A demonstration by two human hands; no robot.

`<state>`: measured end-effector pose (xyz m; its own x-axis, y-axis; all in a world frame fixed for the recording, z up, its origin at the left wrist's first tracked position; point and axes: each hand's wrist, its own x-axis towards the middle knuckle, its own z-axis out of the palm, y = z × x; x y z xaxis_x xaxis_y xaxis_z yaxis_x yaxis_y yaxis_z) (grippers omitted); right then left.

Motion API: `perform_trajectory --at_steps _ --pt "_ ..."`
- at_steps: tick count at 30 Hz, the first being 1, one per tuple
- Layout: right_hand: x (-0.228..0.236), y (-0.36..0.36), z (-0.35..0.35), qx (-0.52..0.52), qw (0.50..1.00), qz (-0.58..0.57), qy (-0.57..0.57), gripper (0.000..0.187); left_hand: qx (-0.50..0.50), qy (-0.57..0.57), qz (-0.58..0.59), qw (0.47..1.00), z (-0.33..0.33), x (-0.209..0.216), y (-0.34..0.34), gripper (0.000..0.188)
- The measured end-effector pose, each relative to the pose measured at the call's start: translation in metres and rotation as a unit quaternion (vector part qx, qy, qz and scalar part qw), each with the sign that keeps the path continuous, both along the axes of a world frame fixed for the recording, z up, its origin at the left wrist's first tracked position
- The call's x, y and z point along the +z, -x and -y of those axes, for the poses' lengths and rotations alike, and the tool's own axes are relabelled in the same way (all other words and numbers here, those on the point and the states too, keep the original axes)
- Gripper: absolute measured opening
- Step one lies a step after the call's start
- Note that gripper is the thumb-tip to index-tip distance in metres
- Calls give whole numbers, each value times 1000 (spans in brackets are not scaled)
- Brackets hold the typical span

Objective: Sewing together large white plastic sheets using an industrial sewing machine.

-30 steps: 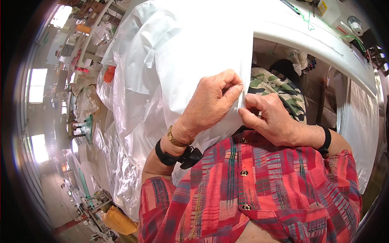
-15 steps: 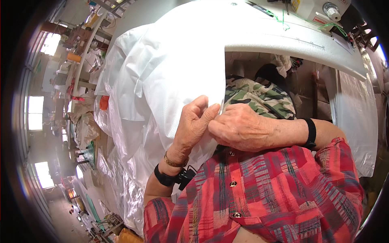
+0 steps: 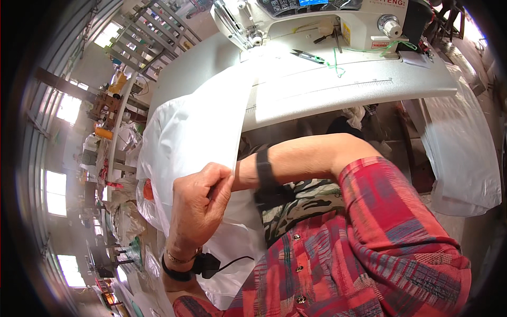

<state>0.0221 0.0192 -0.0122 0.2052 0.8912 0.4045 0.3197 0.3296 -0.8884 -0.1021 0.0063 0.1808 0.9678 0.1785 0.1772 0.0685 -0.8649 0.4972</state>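
A large white sheet of fabric (image 3: 203, 127) runs from beneath the sewing machine's needle area down over the table's front edge to my lap. My left hand (image 3: 200, 203) is closed, with thumb and bent fingers pinching the sheet's right edge. Across my body from the right reaches my other arm; the wrist end of my right hand (image 3: 243, 175) shows just beside the left fingertips. Its fingers are hidden behind the left hand and the fabric, so their grip cannot be seen.
The white sewing machine (image 3: 317, 18) stands at the table's far side. Near its base lie a dark pen-like tool (image 3: 309, 56) and green thread (image 3: 336, 66). Clear plastic sheeting (image 3: 459, 142) hangs at right. Slatted racking (image 3: 153, 37) stands at far left.
Both hands have moved left, the right one passing behind the left and out of sight. The fabric's edge has shifted left too, and the view has tilted up, showing the sewing machine.
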Motion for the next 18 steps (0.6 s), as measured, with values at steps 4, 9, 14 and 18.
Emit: perform_trajectory --at_steps 4,9,14,18 --pt "-16 2 19 -7 997 -83 -5 30 -31 -19 -37 999 5 -39 11 5" --pt "-36 -9 51 -12 985 -170 14 30 -22 -3 -9 1000 18 -102 20 5" --pt "47 -93 74 -152 941 -162 254 35 -1 22 22 1000 17 -105 24 7" --pt "64 -160 47 -279 922 79 258 32 -45 75 58 994 23 -101 17 11"
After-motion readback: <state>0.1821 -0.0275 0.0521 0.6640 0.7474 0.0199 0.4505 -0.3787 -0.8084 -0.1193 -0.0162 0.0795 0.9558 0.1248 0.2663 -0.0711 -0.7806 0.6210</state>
